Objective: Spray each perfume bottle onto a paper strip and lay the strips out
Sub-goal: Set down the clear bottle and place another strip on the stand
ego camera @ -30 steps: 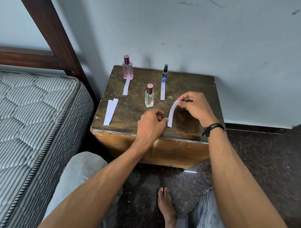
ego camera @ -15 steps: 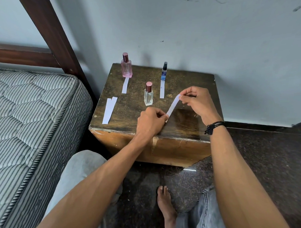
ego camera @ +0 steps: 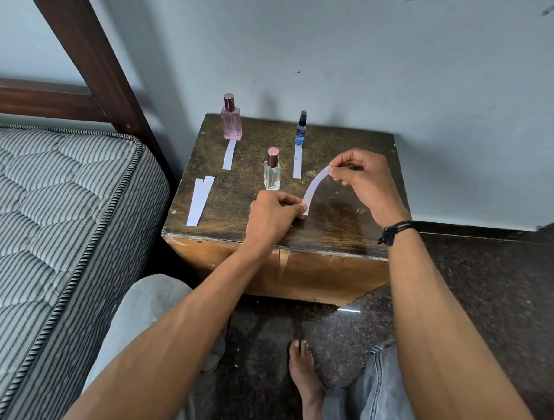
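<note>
Paper strip (ego camera: 314, 186) arches between both hands: left hand (ego camera: 274, 217) pinches its 7 o'clock end, right hand (ego camera: 361, 178) its 1 o'clock end, above the surface (ego camera: 348, 220).

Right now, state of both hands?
Left hand: closed, pinching the near end of the paper strip.
Right hand: closed, pinching the far end of the same strip.

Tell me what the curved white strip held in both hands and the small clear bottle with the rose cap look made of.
Curved white strip: looks like thin matte paper; it bows between the hands. Small clear bottle: probably glass, transparent and glossy; rose cap looks metallic, maybe plated plastic.
</note>
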The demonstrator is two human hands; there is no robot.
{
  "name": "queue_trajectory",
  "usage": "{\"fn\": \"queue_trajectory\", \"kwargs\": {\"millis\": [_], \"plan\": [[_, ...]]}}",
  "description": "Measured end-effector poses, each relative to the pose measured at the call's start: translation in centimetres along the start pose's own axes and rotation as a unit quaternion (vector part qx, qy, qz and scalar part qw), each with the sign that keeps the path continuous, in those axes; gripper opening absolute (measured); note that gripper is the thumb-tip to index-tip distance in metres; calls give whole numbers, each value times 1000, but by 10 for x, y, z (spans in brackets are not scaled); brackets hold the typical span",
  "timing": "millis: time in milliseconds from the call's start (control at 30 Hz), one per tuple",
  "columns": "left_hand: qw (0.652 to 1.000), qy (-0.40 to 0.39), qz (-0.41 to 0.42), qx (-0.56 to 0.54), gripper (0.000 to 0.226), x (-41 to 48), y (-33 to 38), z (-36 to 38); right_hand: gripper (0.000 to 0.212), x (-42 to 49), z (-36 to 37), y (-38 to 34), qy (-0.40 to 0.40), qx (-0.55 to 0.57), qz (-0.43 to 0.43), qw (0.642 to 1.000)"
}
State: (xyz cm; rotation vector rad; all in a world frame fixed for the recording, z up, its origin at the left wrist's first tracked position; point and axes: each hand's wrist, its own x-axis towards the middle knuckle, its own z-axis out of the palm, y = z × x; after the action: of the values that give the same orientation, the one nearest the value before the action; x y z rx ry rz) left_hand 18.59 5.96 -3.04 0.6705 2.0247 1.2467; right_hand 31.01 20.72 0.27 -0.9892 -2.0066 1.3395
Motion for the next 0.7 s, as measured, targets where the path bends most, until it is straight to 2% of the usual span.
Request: {"fn": "queue_trajectory", "kwargs": {"millis": [167,700], "plan": [[1000,2,3,-1,2,1,-1,1,4,-1,1,-1,-18,4,-1,1000],[1000,0,13,8,2,2,-2,1,8,1,5,0,10,42,-30,999]]}}
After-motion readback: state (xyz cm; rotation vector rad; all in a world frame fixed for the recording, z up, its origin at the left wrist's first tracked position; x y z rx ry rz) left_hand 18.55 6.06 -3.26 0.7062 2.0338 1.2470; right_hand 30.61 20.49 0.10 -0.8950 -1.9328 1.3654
